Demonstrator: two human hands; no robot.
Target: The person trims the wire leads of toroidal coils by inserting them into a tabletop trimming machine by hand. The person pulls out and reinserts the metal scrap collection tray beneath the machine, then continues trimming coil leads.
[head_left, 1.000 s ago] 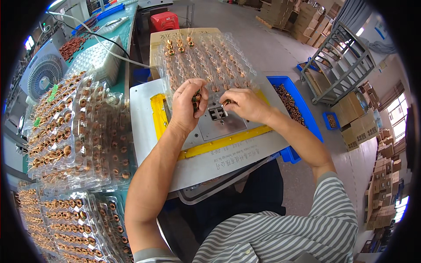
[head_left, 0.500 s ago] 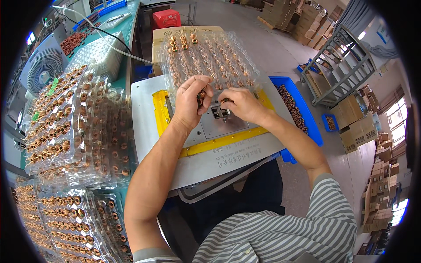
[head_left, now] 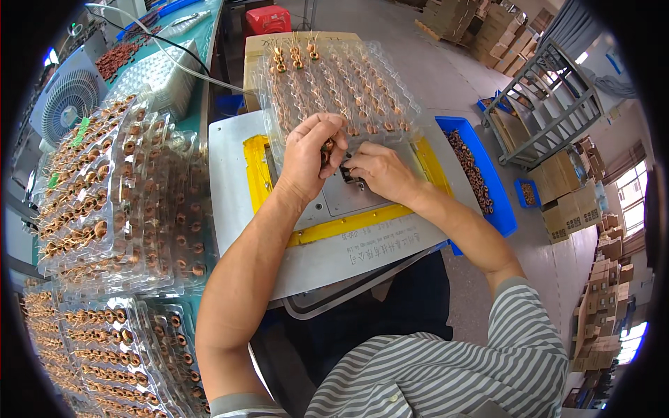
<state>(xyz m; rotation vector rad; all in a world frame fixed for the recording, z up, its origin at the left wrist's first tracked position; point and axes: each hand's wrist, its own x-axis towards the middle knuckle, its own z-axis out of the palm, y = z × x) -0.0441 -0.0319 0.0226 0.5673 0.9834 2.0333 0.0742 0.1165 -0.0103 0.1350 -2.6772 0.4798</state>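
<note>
My left hand (head_left: 313, 152) is curled closed around a few small dark, coppery ring cores (head_left: 327, 146) above the middle of the machine's metal plate (head_left: 334, 261). Beside it, my right hand (head_left: 380, 171) has its fingers pinched together at a small black fixture (head_left: 346, 175) set in the plate. Whatever those fingertips hold is hidden. Just beyond both hands lies a clear plastic tray (head_left: 401, 76) with rows of ring cores. A few copper-wound coils (head_left: 296, 54) with upright wire ends stand at its far left.
Yellow tape (head_left: 334, 228) frames the plate. A blue bin (head_left: 500, 195) of ring cores stands at the right. Stacked clear trays of wound coils (head_left: 90, 181) rise on the left near a fan (head_left: 70, 111). A cardboard box (head_left: 254, 52) supports the far tray. A metal cart (head_left: 543, 104) stands farther right.
My right hand has come down slightly onto the black fixture; the dark ring core seen in its fingers is now hidden. My left hand has shifted slightly right, still closed on its ring cores.
</note>
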